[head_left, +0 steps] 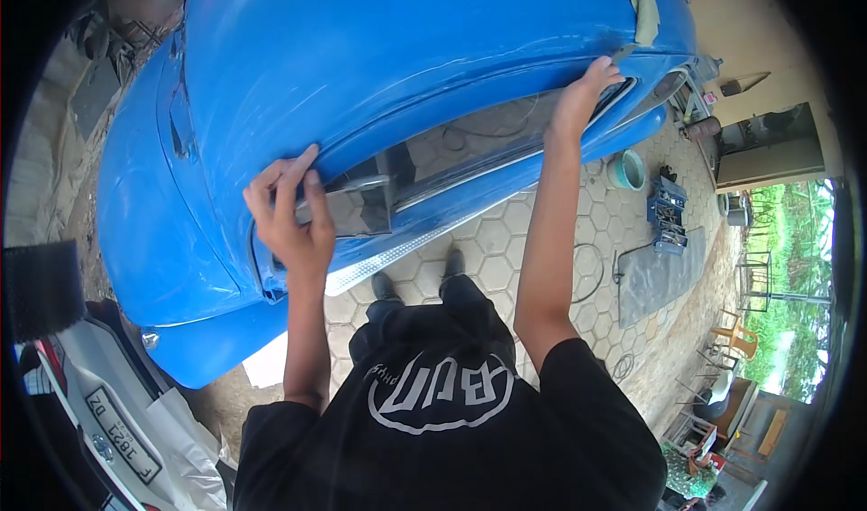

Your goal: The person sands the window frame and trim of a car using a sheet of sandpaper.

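A blue car [424, 32] with scuffed, scratched paint fills the upper part of the view. My left hand [293, 208] rests with spread fingers on the roof edge, above the small framed window pane [361, 206] at one end of the side window. Farther right, my right hand [582, 95] reaches to the roof edge near the other end of the side window [479, 131]. Its fingers are together, and a small dark flat piece [623, 52] sticks out at their tips; the grip itself is partly hidden. Close to it, a pale green cloth [639, 5] hangs over the roof.
Hexagonal pavers [492, 240] lie under my feet. To the right are a green bucket [627, 169], a blue toolbox [667, 215] with tools and a grey mat [664, 281]. A white car [99, 421] stands at lower left. Chairs [736, 339] stand farther off.
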Tool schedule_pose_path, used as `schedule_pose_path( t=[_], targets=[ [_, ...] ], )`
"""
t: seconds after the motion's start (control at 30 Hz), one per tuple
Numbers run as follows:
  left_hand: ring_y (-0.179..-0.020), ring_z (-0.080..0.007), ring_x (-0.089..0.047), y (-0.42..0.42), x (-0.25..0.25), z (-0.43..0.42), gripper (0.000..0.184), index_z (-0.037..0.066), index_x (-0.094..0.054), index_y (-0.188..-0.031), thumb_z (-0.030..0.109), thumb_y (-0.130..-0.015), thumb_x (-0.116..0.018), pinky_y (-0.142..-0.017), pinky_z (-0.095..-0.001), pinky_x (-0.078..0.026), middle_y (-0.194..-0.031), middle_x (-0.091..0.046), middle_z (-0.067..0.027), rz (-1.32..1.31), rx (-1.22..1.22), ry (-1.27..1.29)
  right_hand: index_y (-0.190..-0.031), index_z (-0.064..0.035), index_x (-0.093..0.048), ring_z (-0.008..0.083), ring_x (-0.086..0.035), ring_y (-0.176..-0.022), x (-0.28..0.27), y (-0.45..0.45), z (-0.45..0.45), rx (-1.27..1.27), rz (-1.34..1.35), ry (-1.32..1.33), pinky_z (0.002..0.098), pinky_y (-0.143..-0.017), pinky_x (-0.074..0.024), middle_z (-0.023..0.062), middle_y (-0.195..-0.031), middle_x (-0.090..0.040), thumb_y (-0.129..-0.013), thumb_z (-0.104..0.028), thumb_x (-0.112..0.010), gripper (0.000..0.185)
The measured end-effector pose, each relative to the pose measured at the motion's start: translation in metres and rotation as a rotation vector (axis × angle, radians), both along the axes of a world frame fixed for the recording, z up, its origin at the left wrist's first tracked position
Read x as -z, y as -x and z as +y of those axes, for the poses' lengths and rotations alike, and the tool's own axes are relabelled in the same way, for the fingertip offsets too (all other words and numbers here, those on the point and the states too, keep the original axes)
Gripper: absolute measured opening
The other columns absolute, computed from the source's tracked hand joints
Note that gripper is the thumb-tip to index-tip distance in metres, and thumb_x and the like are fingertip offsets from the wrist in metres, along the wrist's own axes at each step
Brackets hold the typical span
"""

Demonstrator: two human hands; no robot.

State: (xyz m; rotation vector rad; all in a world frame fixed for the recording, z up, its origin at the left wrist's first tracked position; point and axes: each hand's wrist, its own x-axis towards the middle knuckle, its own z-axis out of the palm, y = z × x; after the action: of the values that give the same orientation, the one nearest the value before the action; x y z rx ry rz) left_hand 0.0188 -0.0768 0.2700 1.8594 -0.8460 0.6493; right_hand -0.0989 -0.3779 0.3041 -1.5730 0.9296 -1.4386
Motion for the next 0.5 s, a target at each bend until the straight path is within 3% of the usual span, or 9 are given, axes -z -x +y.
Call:
schedule_pose_path(
  t=[0.07, 0.17, 0.37, 0.5],
  targets=[
    [-0.088, -0.0240, -0.054, 0.006, -0.003, -0.006, 0.022, 0.011, -0.074, -0.103, 0.005, -0.083, -0.067, -0.083, -0.0348, -0.041, -0.095, -0.061, -0.0103, 0.023, -0.013, 0.044, -0.146, 0.0128, 0.011, 0.0369, 0.012, -0.147, -0.001, 0.003, -0.016, -0.012, -0.066, -0.048, 0.0420, -0.119, 0.0020, 0.0304, -0.155, 0.018, -0.105, -0.046, -0.023, 0.079],
    [-0.094, -0.0261, -0.053, 0.020, -0.009, -0.023, 0.022, 0.012, -0.073, -0.104, 0.009, -0.083, -0.068, -0.086, -0.0368, -0.040, -0.097, -0.061, -0.0102, -0.047, -0.187, -0.045, -0.146, 0.0126, 0.010, 0.0374, 0.011, -0.147, 0.011, -0.001, 0.023, -0.053, 0.103, 0.030, 0.0424, -0.120, 0.0010, 0.0293, -0.156, 0.017, -0.104, -0.048, -0.022, 0.080],
    [-0.106, -0.0250, -0.051, 0.050, -0.023, -0.085, 0.024, 0.011, -0.071, -0.110, 0.021, -0.088, -0.067, -0.098, -0.0384, -0.031, -0.107, -0.063, -0.0095, -0.187, -0.262, -0.226, -0.148, 0.0110, 0.005, 0.0432, 0.012, -0.146, 0.003, 0.051, -0.104, 0.028, 0.048, 0.084, 0.0458, -0.119, 0.0015, 0.0288, -0.156, 0.015, -0.104, -0.049, -0.023, 0.080],
    [-0.112, -0.0263, -0.046, 0.078, -0.031, -0.148, 0.028, 0.012, -0.069, -0.111, 0.028, -0.088, -0.067, -0.099, -0.0409, -0.030, -0.112, -0.061, -0.0100, -0.250, -0.254, -0.246, -0.148, 0.0123, -0.003, 0.0489, 0.003, -0.145, 0.035, 0.083, -0.157, 0.108, 0.289, 0.294, 0.0509, -0.118, -0.0049, 0.0324, -0.156, 0.004, -0.104, -0.043, -0.025, 0.074]
  ],
)
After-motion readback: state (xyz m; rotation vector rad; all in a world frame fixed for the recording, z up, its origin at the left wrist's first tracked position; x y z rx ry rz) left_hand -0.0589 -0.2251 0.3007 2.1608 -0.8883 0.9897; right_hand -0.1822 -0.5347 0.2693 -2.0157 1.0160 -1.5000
